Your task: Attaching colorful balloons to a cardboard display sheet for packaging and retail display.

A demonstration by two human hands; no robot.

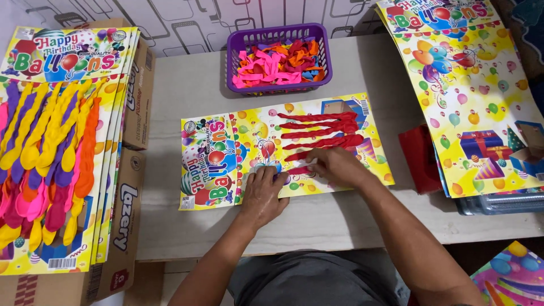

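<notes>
Two hands on a printed card [226, 161] on a pale table [187, 96], right hand [334, 166] fingers pinching a red balloon [300, 169], left hand [262, 195] flat

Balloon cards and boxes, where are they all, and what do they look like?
Card under both hands: yellow rectangle, red balloons attached.
Filled card stack, left: yellow, orange, pink, purple balloons.
Bare card stack, right: yellow, printed balloons and presents.
Cardboard boxes, left: brown.
Barcode sticker, lower left: white.

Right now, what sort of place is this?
Likely a small packing workbench: hands fix red balloons onto a printed card, with a basket of loose balloons and finished cards stacked on cartons.
</notes>
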